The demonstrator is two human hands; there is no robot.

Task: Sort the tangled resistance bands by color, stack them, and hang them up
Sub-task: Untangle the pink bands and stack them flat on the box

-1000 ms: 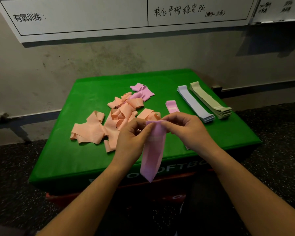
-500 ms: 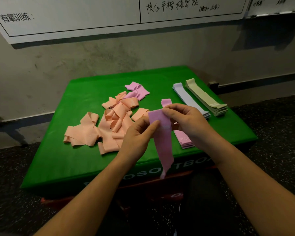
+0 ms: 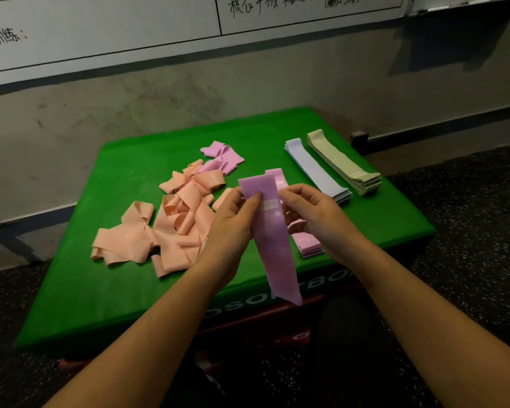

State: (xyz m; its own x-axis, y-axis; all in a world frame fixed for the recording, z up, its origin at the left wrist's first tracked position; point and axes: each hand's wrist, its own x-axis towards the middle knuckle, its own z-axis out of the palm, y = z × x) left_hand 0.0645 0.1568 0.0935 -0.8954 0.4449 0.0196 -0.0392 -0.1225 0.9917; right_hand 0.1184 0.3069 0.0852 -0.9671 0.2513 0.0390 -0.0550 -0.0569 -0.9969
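**Pink band held up over the box**

I watch both hands pinch one pink band (image 3: 270, 231) near its top: left hand (image 3: 233, 222) on one side, right hand (image 3: 309, 213) on the other. It hangs above the green box's (image 3: 115, 290) front edge, over the pink stack (image 3: 306, 244). Peach bands (image 3: 171, 228) lie tangled at the left.

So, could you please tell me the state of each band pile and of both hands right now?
Held pink band: hanging flat, pinched near its top by both hands.
Left hand: pinching the band.
Right hand: pinching the band.
Pink stack: neat, partly hidden.
Peach bands: tangled heap.
Loose pink bands: unsorted.
Blue stack: neat.
Green stack: neat.
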